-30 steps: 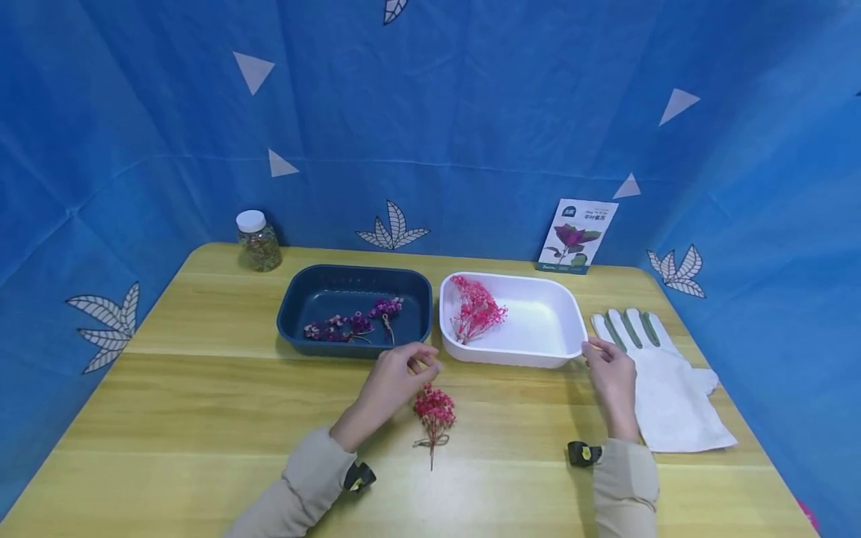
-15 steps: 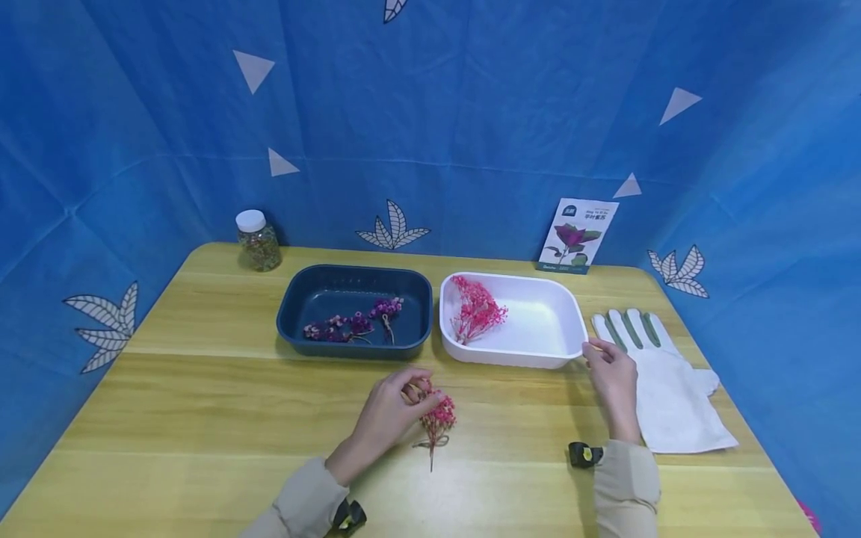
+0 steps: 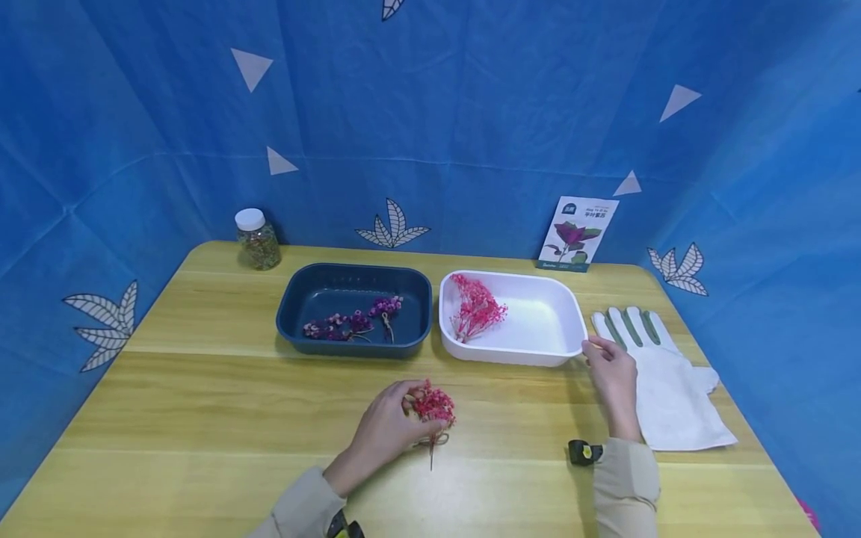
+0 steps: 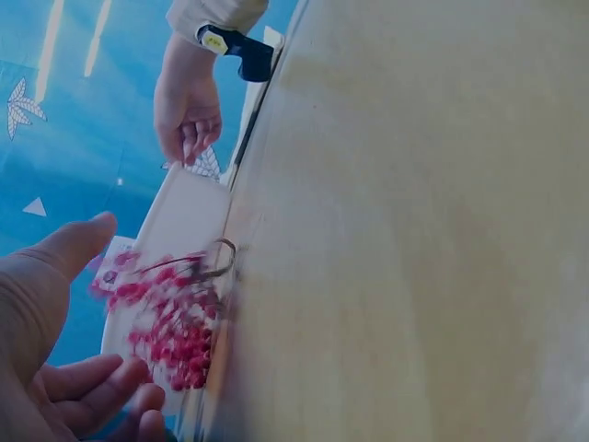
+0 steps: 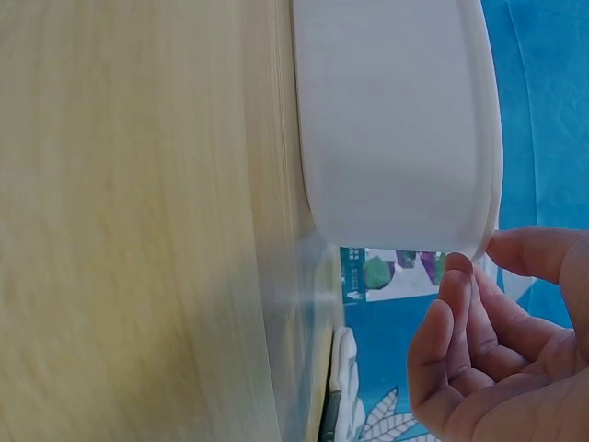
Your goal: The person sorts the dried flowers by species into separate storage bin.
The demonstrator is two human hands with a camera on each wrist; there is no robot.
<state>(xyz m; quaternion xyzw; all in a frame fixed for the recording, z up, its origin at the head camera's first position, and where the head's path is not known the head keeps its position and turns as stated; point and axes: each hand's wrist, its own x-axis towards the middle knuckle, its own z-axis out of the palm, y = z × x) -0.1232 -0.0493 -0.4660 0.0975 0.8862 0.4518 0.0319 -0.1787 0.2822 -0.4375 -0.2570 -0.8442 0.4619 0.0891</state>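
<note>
A small pink dried-flower bunch [image 3: 437, 407], its stems tied with twine, lies on the table. My left hand [image 3: 389, 424] is right at it, thumb on the near side and fingers on the far side. In the left wrist view a gap shows between that thumb and the fingers [image 4: 97, 391], with the blossoms just beyond. At the near right corner of the white tray [image 3: 545, 359], my right hand [image 3: 613, 377] pinches the rim between thumb and fingers. Another pink flower bunch [image 3: 477, 308] lies in the left part of that tray.
A dark blue tray [image 3: 291, 329] with purple flower bunches [image 3: 359, 323] stands left of the white one. White gloves [image 3: 676, 396] lie at the right. Farther back are a lidded jar [image 3: 260, 243] and a seed packet [image 3: 577, 235] leaning on the blue curtain [image 3: 430, 112].
My left hand has come down and nearer from beside the trays to the pink bunch on the table. The right hand has stayed on the white tray's corner.
</note>
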